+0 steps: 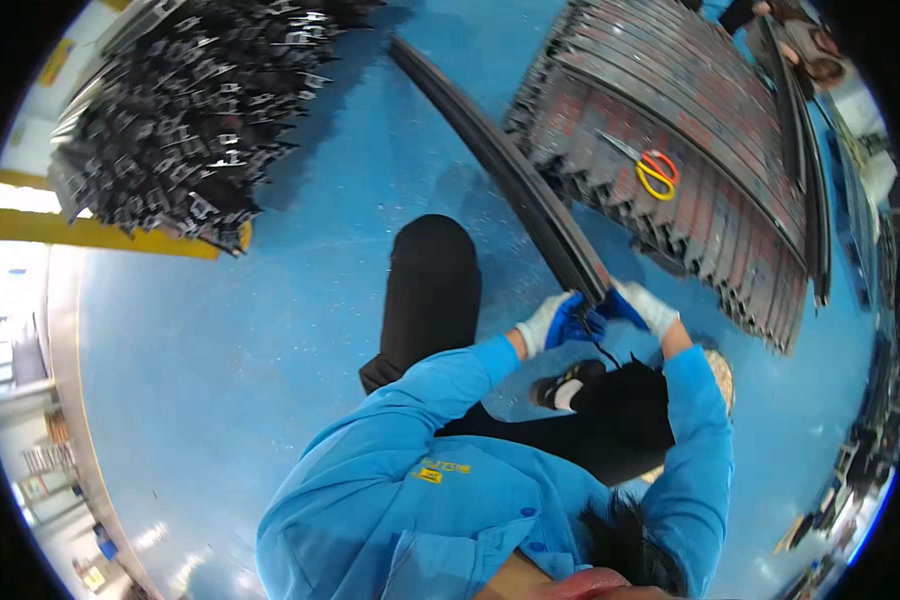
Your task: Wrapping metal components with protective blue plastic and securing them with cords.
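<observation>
One long, slightly bowed profile of black, ribbed material with a lighter grey-brown edge (510, 172) is under inspection. Position: it slants over the glossy blue floor (220, 350), near end at the person's two hands, far end pointing away toward the upper middle of the view. Whether the far end rests on the floor cannot be determined.

Left hand (558, 324), in a white glove with blue palm coating: fingers bent and closed about the near end. Right hand (645, 308), gloved alike: fingertips set against the opposite edge of that end; whether they pinch or merely press cannot be told. A thin, dark, cord-like strand (607, 354) hangs just below the left hand; its attachment is not clear.

Handling assessment: the piece appears stiff along its length, probably moderate in weight but awkward through its reach, with the far end likely to swing or drag. Its smooth faces may slip; the coated palms should help. Cut ends may be sharp, and thin ribs could bend or scuff. Recommended hold: one hand around the near end, the other farther along the body toward mid-length, clear of the ribs.

Adjacent: a stack of grey, reddish-streaked, ridged profiles (590, 120), bearing scissors with red and yellow handles (658, 176).
</observation>
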`<state>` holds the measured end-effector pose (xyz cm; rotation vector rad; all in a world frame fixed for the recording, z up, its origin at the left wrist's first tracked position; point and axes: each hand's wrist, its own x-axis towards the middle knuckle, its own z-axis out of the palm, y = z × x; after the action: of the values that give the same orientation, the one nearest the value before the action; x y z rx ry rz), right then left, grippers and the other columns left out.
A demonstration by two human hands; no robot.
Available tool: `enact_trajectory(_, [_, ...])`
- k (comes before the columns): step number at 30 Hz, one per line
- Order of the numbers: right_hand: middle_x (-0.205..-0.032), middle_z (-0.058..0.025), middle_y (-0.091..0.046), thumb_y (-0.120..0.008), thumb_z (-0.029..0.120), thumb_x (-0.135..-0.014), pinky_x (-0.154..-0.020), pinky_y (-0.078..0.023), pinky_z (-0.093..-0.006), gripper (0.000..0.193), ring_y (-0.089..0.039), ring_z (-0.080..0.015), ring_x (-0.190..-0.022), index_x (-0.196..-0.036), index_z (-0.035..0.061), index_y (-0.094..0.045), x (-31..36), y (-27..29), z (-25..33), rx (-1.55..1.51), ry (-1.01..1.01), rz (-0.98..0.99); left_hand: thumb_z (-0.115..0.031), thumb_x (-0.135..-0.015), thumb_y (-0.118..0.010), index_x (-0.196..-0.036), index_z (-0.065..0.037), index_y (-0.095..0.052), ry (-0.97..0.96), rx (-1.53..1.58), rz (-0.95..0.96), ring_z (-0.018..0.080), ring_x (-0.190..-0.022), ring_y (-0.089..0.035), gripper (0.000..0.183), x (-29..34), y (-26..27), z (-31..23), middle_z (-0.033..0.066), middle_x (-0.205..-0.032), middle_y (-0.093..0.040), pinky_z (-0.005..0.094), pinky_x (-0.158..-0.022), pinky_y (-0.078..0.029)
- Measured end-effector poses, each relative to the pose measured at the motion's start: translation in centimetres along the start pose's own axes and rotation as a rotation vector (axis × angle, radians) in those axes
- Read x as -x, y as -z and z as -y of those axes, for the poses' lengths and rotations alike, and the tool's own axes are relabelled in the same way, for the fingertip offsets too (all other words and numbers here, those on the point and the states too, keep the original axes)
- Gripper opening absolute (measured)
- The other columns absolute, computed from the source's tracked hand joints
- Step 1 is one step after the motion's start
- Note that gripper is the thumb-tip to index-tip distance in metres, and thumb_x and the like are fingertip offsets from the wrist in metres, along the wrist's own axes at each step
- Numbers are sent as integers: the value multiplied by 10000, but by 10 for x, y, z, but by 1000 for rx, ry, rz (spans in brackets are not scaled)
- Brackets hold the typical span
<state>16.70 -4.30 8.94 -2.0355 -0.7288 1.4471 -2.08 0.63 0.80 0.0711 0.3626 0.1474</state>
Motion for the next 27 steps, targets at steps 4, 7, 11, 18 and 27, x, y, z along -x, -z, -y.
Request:
enact_trajectory(4, [-652,-25,-521,-474,599,-867,-502,-436,-252,539,-482,-136,-560,-790,73,-559,26,-11,-28,-430,-240,315,-322,-913,-508,-1179,-3,-501,-177,-334,-14,330,-881,-627,415,-2,-7,-3,205,-986,-620,415,-783,-526])
enact_trajectory(7, [-679,-33,-548,-518,545,-849,-515,-431,-243,503,-491,-132,-573,-830,46,-581,28,-1,-14,-273,-51,118,-270,-918,-522,-1179,-14,-516,-51,-91,40,312,-911,-621,366,11,-27,-9,170,-1042,-613,408,-812,-522])
enact_trajectory(11, [-734,-49,-601,-606,438,-811,-542,-423,-226,457,-511,-125,-599,-911,-7,-626,44,20,18,22,307,-332,-273,-917,-523,-1166,-4,-524,-36,-171,32,310,-907,-626,367,21,-37,-18,164,-1022,-620,395,-794,-531])
enact_trajectory(18, [-815,-129,-658,-677,352,-720,-633,-467,-316,455,-578,-250,-663,-966,-28,-627,29,-33,83,392,464,-273,-335,-885,-556,-1105,13,-550,-95,-300,12,316,-791,-642,412,21,-34,-16,226,-926,-629,397,-717,-542])
enact_trajectory(27, [-809,-192,-624,-654,345,-665,-689,-465,-409,416,-576,-372,-763,-841,-27,-597,52,14,96,941,371,-242,-390,-894,-522,-1147,-69,-570,-230,39,6,227,-894,-615,412,-14,-29,-62,104,-1066,-629,371,-829,-486])
